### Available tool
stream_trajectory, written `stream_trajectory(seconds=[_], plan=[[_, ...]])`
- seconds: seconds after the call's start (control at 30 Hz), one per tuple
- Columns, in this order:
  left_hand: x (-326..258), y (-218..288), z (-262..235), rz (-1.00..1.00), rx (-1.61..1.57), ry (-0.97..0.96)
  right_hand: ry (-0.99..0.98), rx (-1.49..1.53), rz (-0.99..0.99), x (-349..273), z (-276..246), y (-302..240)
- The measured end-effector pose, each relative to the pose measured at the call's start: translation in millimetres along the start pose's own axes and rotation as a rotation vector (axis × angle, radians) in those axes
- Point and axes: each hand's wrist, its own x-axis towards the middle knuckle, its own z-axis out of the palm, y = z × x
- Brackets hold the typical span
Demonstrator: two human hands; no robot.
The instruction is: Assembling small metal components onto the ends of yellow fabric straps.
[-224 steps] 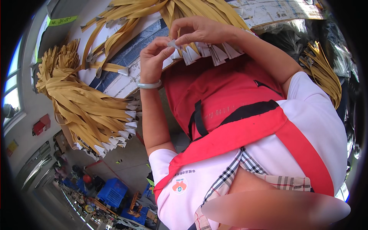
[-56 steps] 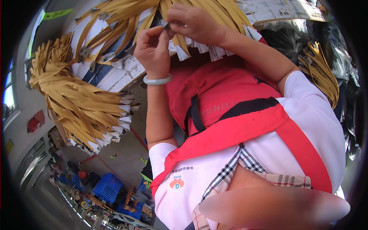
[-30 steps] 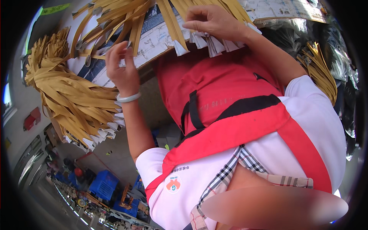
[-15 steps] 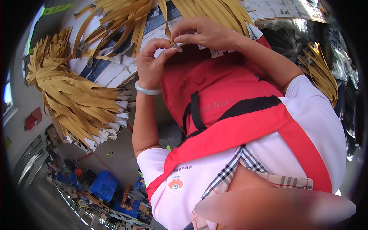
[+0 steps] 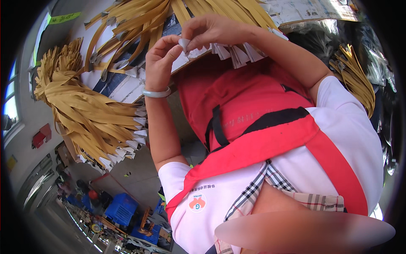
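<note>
Above the table edge, my two hands meet at a small white folded tip (image 5: 183,44). It appears to be the end of a tan strap (image 5: 181,12) that runs down behind my right fingers. My left hand (image 5: 160,63), with a pale bangle on its wrist, is closed, thumb and forefinger pinching the tip from the left. From the other side my right hand (image 5: 213,31) pinches it too, its fingers curled. Just beyond both hands lie more tan straps (image 5: 237,15), with white ends (image 5: 237,55) hanging over the table edge.
A thick bundle of tan straps (image 5: 84,106) hangs off the table's left side. Another bundle (image 5: 355,78) lies at the right beside clear plastic wrapping (image 5: 378,63). My red apron (image 5: 249,93) is close below the table edge. Blue crates (image 5: 121,208) stand on the floor at lower left.
Both hands have shifted slightly up and left, still together at the white tip. My right fingers have closed in around it. More white strap ends now show below my right forearm.
</note>
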Motion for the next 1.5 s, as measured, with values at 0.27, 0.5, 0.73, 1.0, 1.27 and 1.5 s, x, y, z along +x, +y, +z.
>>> stream_trajectory(seconds=[0.27,0.5,0.73,1.0,1.27,1.5], plan=[[4.9,-3.0,2.0,0.093,0.073,0.041,0.042,0.023,-0.006,5.7,-12.4,-3.7],[5.7,-5.3,29.4,0.378,0.399,0.345,0.459,-0.650,-0.411,2.3,14.0,4.7],[0.6,6.0,54.0,0.235,0.095,0.379,0.450,-0.777,-0.484,0.1,10.0,8.9],[-13.7,-6.8,24.5,0.227,0.373,0.152,0.249,0.031,-0.100,-9.4,9.1,10.5],[-14.9,-10.2,22.3,0.371,0.580,0.246,0.264,-0.005,-0.073,-11.5,9.1,2.8],[-34.5,24.7,-78.5,0.573,0.485,1.013,0.531,-0.147,0.092,-46.5,-45.7,-2.0]])
